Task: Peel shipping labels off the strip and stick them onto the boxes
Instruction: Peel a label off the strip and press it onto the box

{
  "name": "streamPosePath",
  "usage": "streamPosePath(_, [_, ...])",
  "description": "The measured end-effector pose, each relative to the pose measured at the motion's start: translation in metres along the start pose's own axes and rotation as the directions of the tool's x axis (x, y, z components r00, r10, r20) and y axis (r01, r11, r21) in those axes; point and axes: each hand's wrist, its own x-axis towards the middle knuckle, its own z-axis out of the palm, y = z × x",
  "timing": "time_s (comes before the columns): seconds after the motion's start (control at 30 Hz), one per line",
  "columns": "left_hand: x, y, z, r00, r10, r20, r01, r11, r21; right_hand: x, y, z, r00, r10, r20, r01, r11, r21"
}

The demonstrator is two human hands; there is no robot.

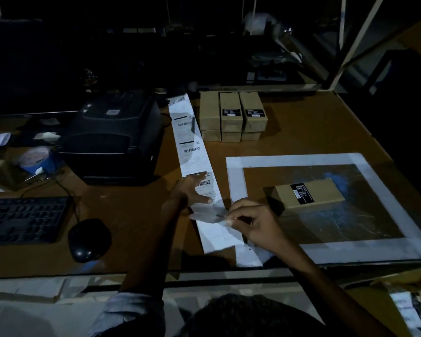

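The strip [195, 152] was white with black barcodes. The boxes [231, 115] were tan with black labels, the table [301, 127] brown.

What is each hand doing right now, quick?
Left hand: open, fingers spread flat, pressing down on the label strip.
Right hand: closed, fingers pinching the edge of a label lifting off the strip.
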Motion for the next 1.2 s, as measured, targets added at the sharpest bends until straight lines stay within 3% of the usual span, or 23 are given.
streamPosePath(0.13, [0.003,-0.008,0.007,1.0,0.003,-0.01,-0.003,0.997,-0.071,-0.01,-0.029,-0.024,0.992,0.127,0.002,-0.123,0.959,0.254])
streamPosePath(0.3, [0.007,-0.016,0.014,1.0,0.002,0.008,-0.001,0.99,-0.143,-0.024,-0.059,-0.046,0.97,0.215,-0.115,-0.132,0.859,0.495])
streamPosePath(0.53, [0.001,-0.01,0.023,0.994,-0.07,-0.084,0.053,0.979,-0.196,-0.032,-0.069,-0.072,0.9,0.398,-0.176,-0.092,0.569,0.817])
streamPosePath(0.73, [-0.031,0.016,0.015,0.97,0.061,-0.233,-0.154,0.903,-0.401,-0.044,-0.052,-0.097,0.728,0.635,-0.257,-0.277,0.615,0.738])
streamPosePath(0.8, [-0.049,0.059,0.015,0.958,0.069,-0.279,-0.195,0.87,-0.454,-0.052,-0.041,-0.11,0.736,0.631,-0.246,-0.326,0.649,0.687])
streamPosePath(1.0, [-0.087,0.221,0.058,0.953,0.192,-0.235,-0.292,0.79,-0.538,-0.079,-0.013,-0.17,0.802,0.566,-0.193,-0.4,0.748,0.53])
streamPosePath(1.2, [-0.081,0.288,0.117,0.939,0.273,-0.21,-0.343,0.789,-0.51,-0.111,0.013,-0.217,0.821,0.527,-0.219,-0.406,0.81,0.423])
